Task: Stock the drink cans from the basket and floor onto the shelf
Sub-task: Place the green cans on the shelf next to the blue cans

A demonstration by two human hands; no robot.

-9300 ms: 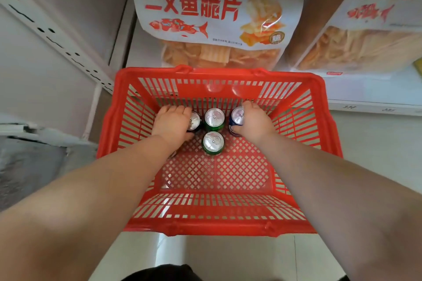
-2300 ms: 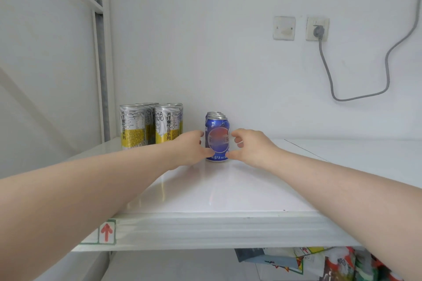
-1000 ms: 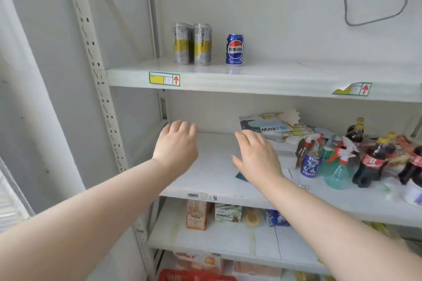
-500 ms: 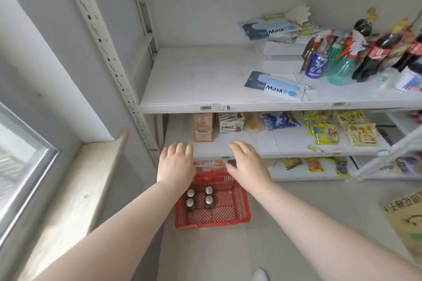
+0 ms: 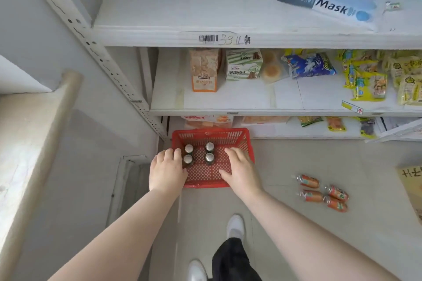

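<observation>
The left hand (image 5: 167, 170) and right hand (image 5: 241, 170) are being held out flat, fingers relaxed and grasping nothing, over the red basket (image 5: 250, 143). Its four upright cans (image 5: 188, 149) are being framed between them, nearer the left. Four orange cans (image 5: 311, 196) are being left lying on open floor (image 5: 296, 159) to the right, well apart from the basket, which is being hemmed in by the shelf upright (image 5: 109, 61).
</observation>
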